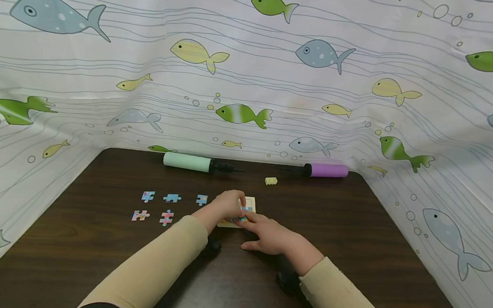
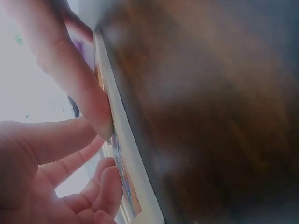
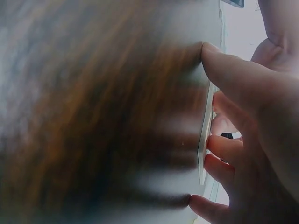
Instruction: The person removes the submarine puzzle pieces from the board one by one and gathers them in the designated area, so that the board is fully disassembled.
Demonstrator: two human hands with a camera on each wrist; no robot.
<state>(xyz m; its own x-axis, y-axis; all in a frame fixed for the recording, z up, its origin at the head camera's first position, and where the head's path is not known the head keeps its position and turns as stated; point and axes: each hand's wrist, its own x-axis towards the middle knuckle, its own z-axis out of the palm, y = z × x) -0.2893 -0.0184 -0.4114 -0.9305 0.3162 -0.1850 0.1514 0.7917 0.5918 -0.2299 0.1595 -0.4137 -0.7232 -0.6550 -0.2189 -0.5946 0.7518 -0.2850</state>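
Note:
A small pale-framed jigsaw board (image 1: pixel 250 201) lies on the dark table, partly covered by both hands. Blue and pink puzzle pieces (image 1: pixel 246 210) show inside its frame. My left hand (image 1: pixel 229 204) is over the board from the left with bent fingers, its fingertips down at the pieces; I cannot tell whether it pinches one. From the right, my right hand (image 1: pixel 269 234) reaches in with extended fingers, and their tips touch the board. Its thumb rests on the table in the right wrist view. In the left wrist view, fingertips meet close over the board's frame (image 2: pixel 135 163).
Several loose puzzle pieces (image 1: pixel 167 217) lie left of the board. Toward the back are a green hand pump (image 1: pixel 186 162), a purple hand pump (image 1: pixel 328 171) and a small yellow block (image 1: pixel 271 180). A fish-patterned curtain (image 1: pixel 250 88) surrounds the table's back and sides.

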